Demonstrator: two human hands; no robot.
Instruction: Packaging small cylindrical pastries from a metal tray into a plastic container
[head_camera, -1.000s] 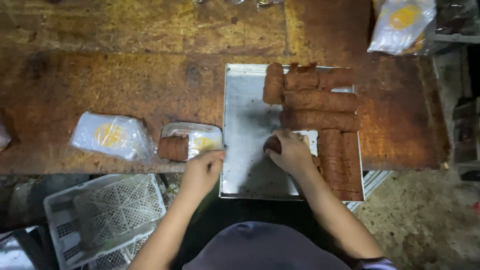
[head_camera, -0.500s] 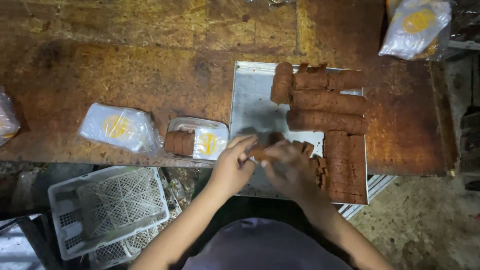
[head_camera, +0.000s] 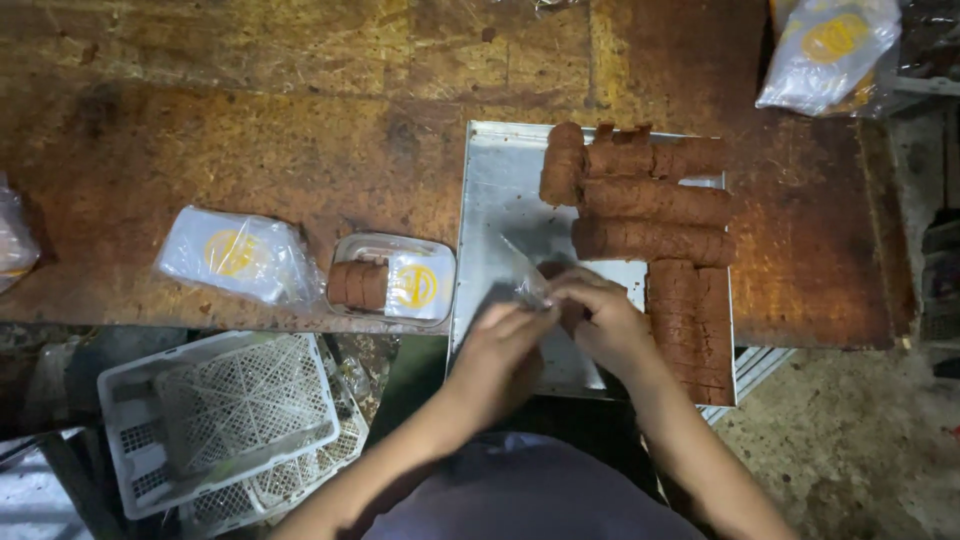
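Brown rolls, long and log-shaped, lie stacked along the far and right parts of a metal tray, which sits on the wide, worn, rust-stained table with its near edge overhanging. Below the table's near edge, on the left, stand two white plastic crates with latticed walls, one nested against the other. A clear bag with a yellow round mark lies on the table left of the tray, and another such bag rests at the far right corner. Just beside the tray's left edge sits a small clear plastic container with a short stack of brown slices in its left half and a yellow-marked label in its right. Over the tray's near middle both hands meet: the left hand pinches the edge of a thin clear plastic wrap between thumb and fingers, and the right hand is curled against it, seemingly closed on a small brown piece at the wrap's mouth, though the fingers hide most of it.
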